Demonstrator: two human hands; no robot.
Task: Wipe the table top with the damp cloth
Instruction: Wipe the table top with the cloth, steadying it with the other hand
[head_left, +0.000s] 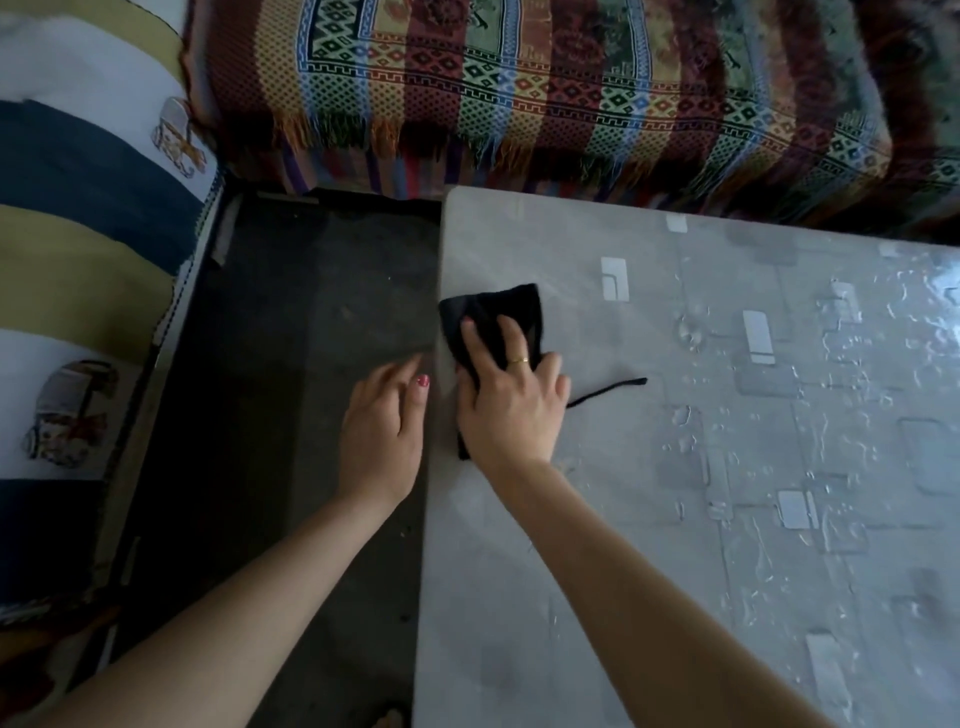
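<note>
In the head view, a woven throw (545, 88) with striped, diamond-patterned bands and a fringed edge drapes over a piece of furniture across the top of the frame, its fringe hanging just behind the far edge of the worktop (675, 519). Down the left side of the frame lies a striped fabric (78, 208) in white, dark blue and yellow-green bands with small printed figures. Between it and the worktop a strip of dark floor (291, 338) runs from the upper centre to the bottom. The worktop fills the right and lower part of the frame; it is grey with paler rectangular marks under a shiny, wrinkled clear covering, and nothing stands on it besides the cloth. The black damp cloth (493, 317) lies at the worktop's left edge, left of centre in the frame, one corner reaching the edge, a thin black strand trailing to the right. The right hand (511, 400) presses flat on the cloth, fingers spread, a ring on one finger, not gripping. The left hand (382, 431) hovers loosely open over the floor just beside the worktop's edge, empty, thumbnail painted pink.
</note>
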